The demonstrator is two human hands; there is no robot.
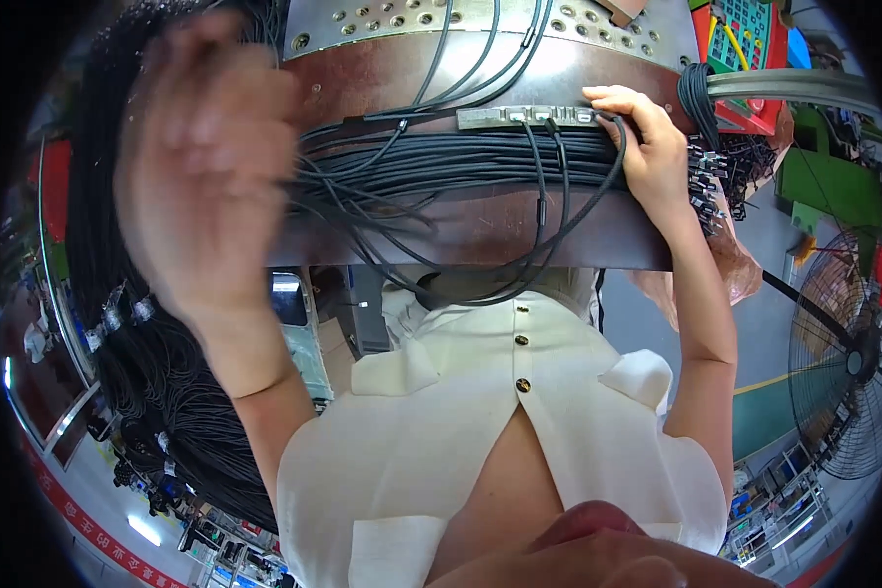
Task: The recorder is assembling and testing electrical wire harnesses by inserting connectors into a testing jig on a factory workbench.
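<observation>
My right hand (655,147) is at the right end of a narrow grey metal connector fixture (480,119). Its thumb and fingers pinch the plug end of a black cable (610,183) there. Two more black cables (563,167) are plugged into the fixture's slots and loop down over the table's front edge. Just below the fixture lies a thick bundle of black cables (461,157), their metal plugs (706,181) gathered at the right. My left hand (206,186) is raised at the left, smeared by motion, in front of more black cables; its fingers are unclear.
A perforated metal plate (480,22) lies at the back of the brown table (441,220). Big masses of black cable (186,392) hang at the left. At the right are a red bin (772,110), a coiled cable on a metal bar (794,84) and a black fan (856,363).
</observation>
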